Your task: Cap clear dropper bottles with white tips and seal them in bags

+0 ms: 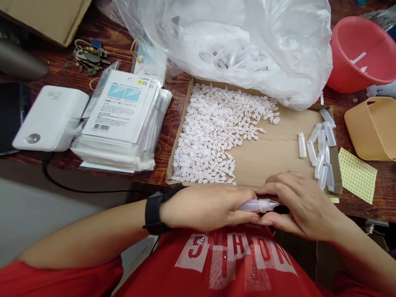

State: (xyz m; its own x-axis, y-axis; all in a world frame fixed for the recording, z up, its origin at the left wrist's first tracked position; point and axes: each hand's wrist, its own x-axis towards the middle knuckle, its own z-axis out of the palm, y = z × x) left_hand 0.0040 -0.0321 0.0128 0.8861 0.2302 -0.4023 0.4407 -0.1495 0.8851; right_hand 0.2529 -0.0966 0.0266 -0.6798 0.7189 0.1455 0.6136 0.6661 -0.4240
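My left hand (210, 208), with a black band at the wrist, is closed around a translucent plastic squeeze tube (249, 205). The tube lies sideways, and a clear pointed nozzle (269, 205) on its end faces right. My right hand (297, 206) is beside that tip, its thumb and fingers apart around it; I see nothing held in it. Beyond my hands is a shallow cardboard tray (272, 152). A heap of small white plastic nozzle tips (213, 128) covers its left part. Several clear tubes (321, 148) lie along its right side.
A clear plastic bag (284, 49) of tubes overhangs the tray's back edge. To the left are stacked packaged cards (117, 111), a white power bank (52, 119) with a cable and keys (91, 55). A red bowl (343, 53), yellow basket (368, 132) and sticker sheet (357, 175) are right.
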